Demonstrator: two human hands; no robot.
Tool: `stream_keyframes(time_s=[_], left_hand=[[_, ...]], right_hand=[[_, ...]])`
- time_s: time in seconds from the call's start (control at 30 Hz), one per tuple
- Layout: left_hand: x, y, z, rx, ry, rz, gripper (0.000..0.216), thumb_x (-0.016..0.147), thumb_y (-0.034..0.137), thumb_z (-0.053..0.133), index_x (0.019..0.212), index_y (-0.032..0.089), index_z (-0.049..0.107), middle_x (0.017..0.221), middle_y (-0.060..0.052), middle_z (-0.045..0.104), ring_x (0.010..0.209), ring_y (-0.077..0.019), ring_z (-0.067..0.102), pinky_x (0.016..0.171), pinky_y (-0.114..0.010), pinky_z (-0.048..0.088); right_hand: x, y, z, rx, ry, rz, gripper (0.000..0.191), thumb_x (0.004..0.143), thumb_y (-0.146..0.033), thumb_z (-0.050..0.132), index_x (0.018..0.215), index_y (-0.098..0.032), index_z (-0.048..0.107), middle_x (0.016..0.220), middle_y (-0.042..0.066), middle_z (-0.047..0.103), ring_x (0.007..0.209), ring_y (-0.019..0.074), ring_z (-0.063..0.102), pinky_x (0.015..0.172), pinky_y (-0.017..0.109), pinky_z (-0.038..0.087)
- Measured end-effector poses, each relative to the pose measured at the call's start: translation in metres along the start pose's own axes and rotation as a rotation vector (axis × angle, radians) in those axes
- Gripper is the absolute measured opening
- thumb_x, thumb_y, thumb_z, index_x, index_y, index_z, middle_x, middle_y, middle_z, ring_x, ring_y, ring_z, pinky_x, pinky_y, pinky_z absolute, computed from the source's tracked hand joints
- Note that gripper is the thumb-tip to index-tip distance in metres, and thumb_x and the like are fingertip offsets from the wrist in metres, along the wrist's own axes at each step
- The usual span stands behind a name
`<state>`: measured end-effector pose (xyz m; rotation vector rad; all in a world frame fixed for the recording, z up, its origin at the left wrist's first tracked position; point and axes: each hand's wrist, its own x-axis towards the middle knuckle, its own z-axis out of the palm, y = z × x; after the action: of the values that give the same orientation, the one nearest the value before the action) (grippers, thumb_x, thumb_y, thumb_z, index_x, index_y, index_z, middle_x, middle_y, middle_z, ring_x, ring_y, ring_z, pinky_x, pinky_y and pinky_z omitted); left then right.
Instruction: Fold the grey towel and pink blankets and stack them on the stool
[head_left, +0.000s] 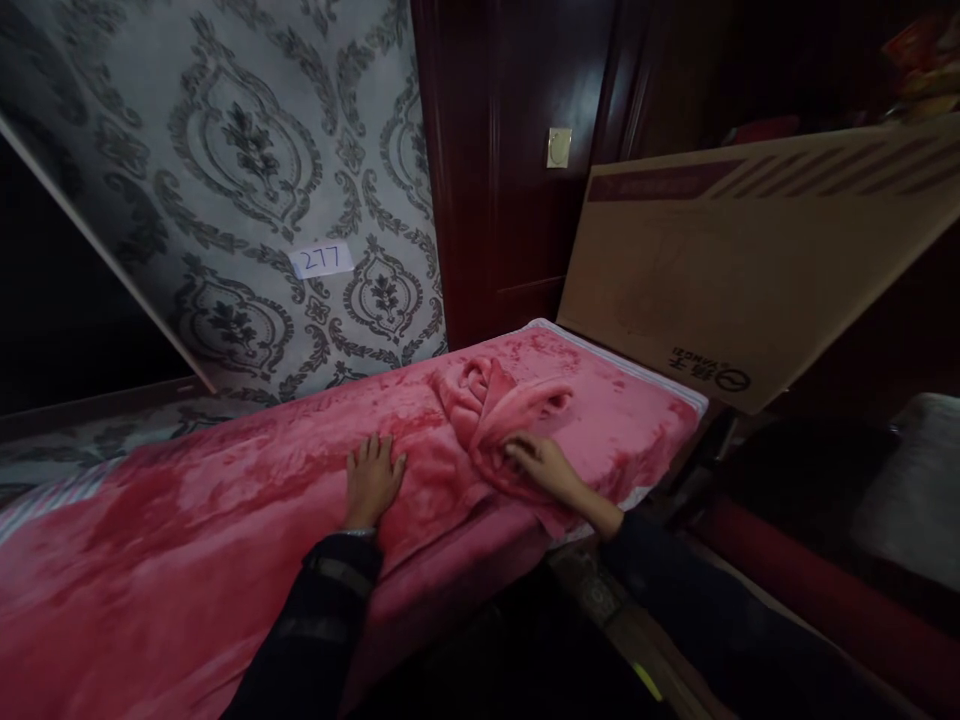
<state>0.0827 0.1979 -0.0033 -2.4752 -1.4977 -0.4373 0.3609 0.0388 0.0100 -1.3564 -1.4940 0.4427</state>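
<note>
Head view, looking down on a bed (112, 480) covered by a pink plush blanket (225, 540). The left hand (371, 482) lies palm down on the blanket, its fingers (375, 455) released, spread and flat against the fabric, grasping nothing. The right hand (546, 467) rests to the right of the left hand, its fingers (521, 450) lying on the near edge of a bunched fold of the blanket (499, 410); whether they pinch the fabric or merely press on it cannot be told. The bunched fold rises just beyond the right fingers and to the right of the left fingers, rumpled into rounded ridges, while the blanket to the left of the left fingers lies smooth. Both forearms wear dark sleeves (322, 610). Beyond the right fingers, past the end of the bed, a large flattened cardboard box (750, 270) leans at a tilt, with printing near its lower edge. Beyond the left fingers stands a wall with grey patterned wallpaper (247, 150), bearing a small white label (321, 260) marked "277". Between the wallpaper and the cardboard box is a dark red wooden door (510, 150) carrying a pale square plate (559, 147). The area to the right of the right fingers, off the bed, is too dark to make out.
</note>
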Motion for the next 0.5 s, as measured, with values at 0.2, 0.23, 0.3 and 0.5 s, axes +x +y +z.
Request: stream_keyframes(time_s=[0.2, 0.23, 0.3, 0.5], left_hand=[[0.0, 0.0, -0.002, -0.018, -0.019, -0.005, 0.055, 0.1, 0.039, 0.038, 0.145, 0.011, 0.053, 0.152, -0.022, 0.05, 0.141, -0.0363, 0.045, 0.113, -0.057, 0.036], [0.0, 0.0, -0.002, -0.024, -0.02, -0.003, 0.056, 0.1, 0.039, 0.039, 0.145, 0.01, 0.054, 0.152, -0.023, 0.05, 0.142, -0.0365, 0.045, 0.113, -0.057, 0.035], [0.0, 0.0, -0.003, -0.032, -0.013, 0.002, 0.056, 0.1, 0.038, 0.039, 0.145, 0.009, 0.054, 0.152, -0.024, 0.05, 0.142, -0.037, 0.045, 0.113, -0.058, 0.035], [-0.002, 0.001, -0.005, -0.038, -0.042, -0.016, 0.056, 0.1, 0.039, 0.039, 0.146, 0.01, 0.053, 0.153, -0.023, 0.049, 0.143, -0.0366, 0.043, 0.115, -0.058, 0.033]], right_hand=[[0.049, 0.025, -0.072, -0.113, 0.509, 0.11, 0.03, 0.085, -0.042, 0.054, 0.1, -0.018, 0.064, 0.094, 0.01, 0.07, 0.082, 0.0238, 0.066, 0.077, 0.038, 0.056], [0.057, 0.027, -0.079, -0.2, 0.48, 0.05, 0.032, 0.08, -0.034, 0.057, 0.107, -0.018, 0.066, 0.104, 0.012, 0.07, 0.093, 0.0248, 0.066, 0.086, 0.04, 0.055], [0.07, 0.027, -0.085, -0.365, 0.25, -0.015, 0.044, 0.07, -0.021, 0.059, 0.113, -0.019, 0.068, 0.114, 0.011, 0.071, 0.104, 0.0252, 0.065, 0.094, 0.039, 0.052], [0.118, -0.005, -0.114, -0.705, 0.055, 0.107, 0.022, 0.077, -0.011, 0.053, 0.087, -0.018, 0.072, 0.089, 0.012, 0.074, 0.088, 0.0242, 0.067, 0.083, 0.033, 0.051]])
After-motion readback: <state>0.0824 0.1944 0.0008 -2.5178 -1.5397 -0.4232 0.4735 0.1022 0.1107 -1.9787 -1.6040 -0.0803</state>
